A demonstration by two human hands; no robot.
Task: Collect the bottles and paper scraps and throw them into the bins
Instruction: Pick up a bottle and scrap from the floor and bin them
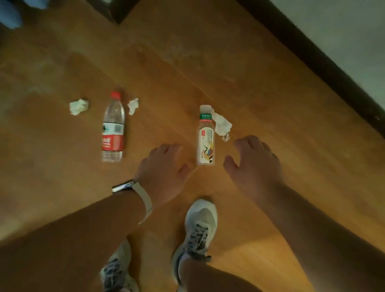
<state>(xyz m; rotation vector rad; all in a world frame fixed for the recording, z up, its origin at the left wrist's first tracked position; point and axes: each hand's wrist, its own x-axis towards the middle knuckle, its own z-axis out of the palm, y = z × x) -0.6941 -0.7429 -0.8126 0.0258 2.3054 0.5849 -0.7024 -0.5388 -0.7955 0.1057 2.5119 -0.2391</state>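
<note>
Both hands, left hand (162,166) and right hand (254,164), are hanging open and empty beside the white bottle (206,143). Gripping its middle looks best.

On the brown wooden floor (225,62), the clear plastic red-capped bottle (113,127) lies at ten o'clock from our left hand (165,166). One crumpled white paper scrap (78,106) lies at its nine o'clock, and another scrap (133,105) just beside its cap at two o'clock. The clear white-labelled plastic bottle (207,139) has its base between our left hand and right hand (253,163), with a third scrap (223,124) just beside its top at three o'clock.
</note>
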